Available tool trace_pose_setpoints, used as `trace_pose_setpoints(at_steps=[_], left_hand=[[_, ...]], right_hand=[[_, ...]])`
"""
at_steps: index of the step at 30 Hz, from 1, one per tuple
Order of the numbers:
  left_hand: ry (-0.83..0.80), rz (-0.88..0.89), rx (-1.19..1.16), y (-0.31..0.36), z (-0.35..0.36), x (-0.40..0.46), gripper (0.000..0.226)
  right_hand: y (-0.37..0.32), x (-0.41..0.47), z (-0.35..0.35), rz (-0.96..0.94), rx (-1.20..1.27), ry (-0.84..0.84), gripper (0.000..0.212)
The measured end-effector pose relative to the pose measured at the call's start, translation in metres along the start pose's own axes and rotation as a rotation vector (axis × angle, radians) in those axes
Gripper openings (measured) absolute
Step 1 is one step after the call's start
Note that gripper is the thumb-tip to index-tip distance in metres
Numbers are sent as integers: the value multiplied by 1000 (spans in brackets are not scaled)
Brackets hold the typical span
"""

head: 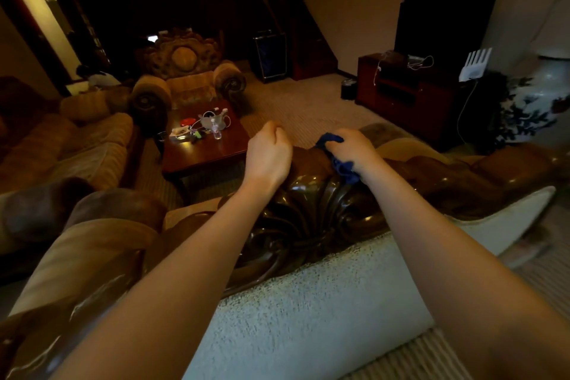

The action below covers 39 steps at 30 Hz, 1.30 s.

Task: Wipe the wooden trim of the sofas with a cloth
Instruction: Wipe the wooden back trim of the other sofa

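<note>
Right hand (353,148) grips a bunched blue cloth (342,160), pressed on top of the carved wood trim (311,210) along the near sofa's back, ctr-right. Left hand (268,154) is a loose fist w/ nothing in it, just left of the cloth, over the trim. Far left: coffee table (209,151) w/ clutter, armchair (185,77) beyond.

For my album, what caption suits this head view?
Right hand rubs a blue cloth on carved sofa trim; left fist hovers.
</note>
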<state>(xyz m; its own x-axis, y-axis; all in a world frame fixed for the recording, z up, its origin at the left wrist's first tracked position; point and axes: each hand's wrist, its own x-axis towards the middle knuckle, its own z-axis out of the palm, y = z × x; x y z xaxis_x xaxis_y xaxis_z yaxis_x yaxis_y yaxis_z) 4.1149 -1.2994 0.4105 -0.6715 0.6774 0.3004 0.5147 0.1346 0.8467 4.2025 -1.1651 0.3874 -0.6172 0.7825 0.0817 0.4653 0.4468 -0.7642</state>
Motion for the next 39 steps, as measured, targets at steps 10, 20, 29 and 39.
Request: trace_pose_setpoints(at_steps=[10, 20, 29, 39], left_hand=[[70, -40, -15, -9, 5, 8, 27], [214, -103, -164, -8, -1, 4, 29], [480, -284, -531, -18, -64, 0, 24], [311, -367, -129, -78, -132, -58, 22]], right_hand=[[-15, -51, 17, -351, -119, 183, 32], [-37, -14, 13, -231, 59, 18, 46], [-70, -83, 61, -796, -141, 203, 17], [-104, -99, 127, -656, -747, 227, 23]])
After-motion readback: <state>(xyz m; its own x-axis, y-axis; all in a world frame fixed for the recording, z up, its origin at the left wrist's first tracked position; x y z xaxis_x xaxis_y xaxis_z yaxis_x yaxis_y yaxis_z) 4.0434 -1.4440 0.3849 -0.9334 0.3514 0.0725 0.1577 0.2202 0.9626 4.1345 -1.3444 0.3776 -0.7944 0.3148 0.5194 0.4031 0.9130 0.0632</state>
